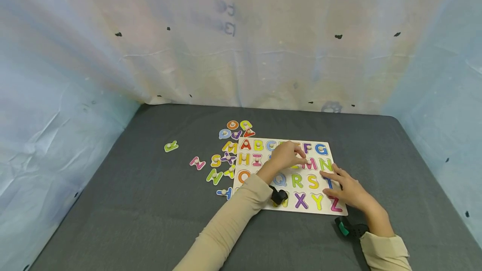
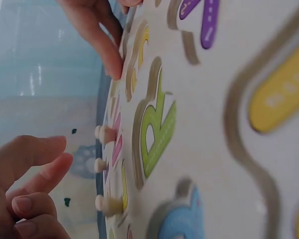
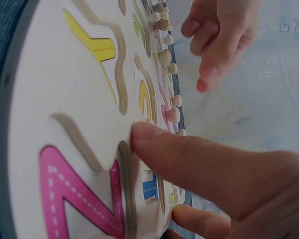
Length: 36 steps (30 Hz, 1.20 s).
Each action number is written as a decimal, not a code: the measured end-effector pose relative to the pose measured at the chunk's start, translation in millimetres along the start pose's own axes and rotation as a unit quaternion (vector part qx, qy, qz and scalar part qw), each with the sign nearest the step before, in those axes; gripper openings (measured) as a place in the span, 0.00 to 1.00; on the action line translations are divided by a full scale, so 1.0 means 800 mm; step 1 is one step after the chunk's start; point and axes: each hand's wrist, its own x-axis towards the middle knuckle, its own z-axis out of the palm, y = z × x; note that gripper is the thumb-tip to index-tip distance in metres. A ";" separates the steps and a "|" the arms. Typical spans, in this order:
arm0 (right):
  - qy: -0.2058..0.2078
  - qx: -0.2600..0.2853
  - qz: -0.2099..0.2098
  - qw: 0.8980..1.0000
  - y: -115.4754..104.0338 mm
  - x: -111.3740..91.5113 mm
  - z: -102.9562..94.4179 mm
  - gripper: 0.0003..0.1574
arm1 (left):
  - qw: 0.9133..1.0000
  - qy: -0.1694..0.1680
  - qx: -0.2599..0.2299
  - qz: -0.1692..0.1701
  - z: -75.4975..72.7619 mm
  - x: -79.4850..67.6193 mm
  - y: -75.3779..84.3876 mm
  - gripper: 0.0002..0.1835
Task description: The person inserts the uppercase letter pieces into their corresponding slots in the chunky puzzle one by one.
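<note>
Fingers (image 2: 32, 152) loosely bent and parted, the left hand (image 1: 285, 155) hovered, gripping nothing, near the pink M piece (image 1: 310, 164)! Right hand (image 1: 350, 189), also empty, rested spread fingers at the letter board's (image 1: 326, 209) three-o'clock edge, by printed T (image 1: 329, 183); loose S (image 1: 216, 161) and X (image 1: 228, 158) lay benchward at nine o'clock.

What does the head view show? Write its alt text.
A person's left hand hovers over an alphabet puzzle board; the right hand touches its right side. Loose letter pieces lie left of it on a gray table.
</note>
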 end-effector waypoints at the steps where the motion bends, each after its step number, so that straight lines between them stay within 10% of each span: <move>1: -0.001 0.001 0.000 1.000 0.000 0.000 0.000 0.42 | 1.000 -0.001 -0.008 0.003 -0.002 -0.003 -0.003 0.05; 15: 0.002 0.011 0.000 1.000 0.004 -0.001 0.003 0.42 | 0.993 0.003 -0.093 0.069 -0.036 -0.046 -0.042 0.09; 36: 0.002 0.002 0.001 1.000 0.003 0.001 0.003 0.43 | 0.988 0.005 -0.132 0.077 -0.103 -0.096 -0.123 0.12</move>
